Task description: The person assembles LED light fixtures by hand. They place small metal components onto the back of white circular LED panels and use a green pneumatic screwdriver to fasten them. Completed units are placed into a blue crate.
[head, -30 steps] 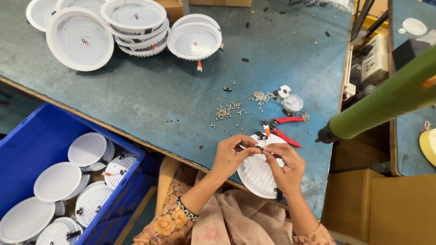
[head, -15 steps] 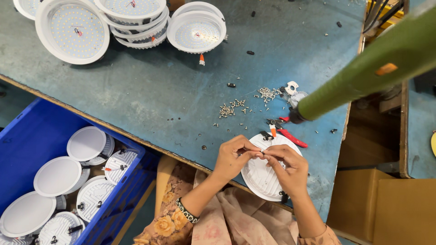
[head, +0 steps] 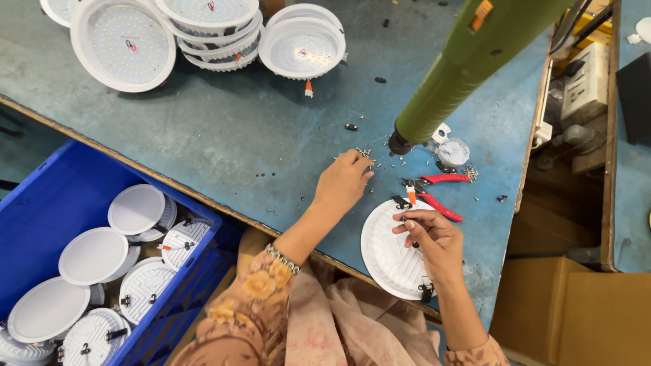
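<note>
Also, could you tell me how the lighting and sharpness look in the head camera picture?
Head view: even, soft light, faint shadows under the stacked lamp panels; the left hand and right hand are sharp; the green tool looms large and slightly soft near the lens.

Left hand leaves the lamp for the screws

The left hand (head: 344, 181) has moved off the white round lamp (head: 390, 254) to the screw pile (head: 365, 154) beyond it; the right hand (head: 434, 242) now rests there alone.

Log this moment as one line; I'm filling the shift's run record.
left hand: reaching into small screws | right hand: on white round lamp housing | red pliers beside | green hanging driver above
</note>
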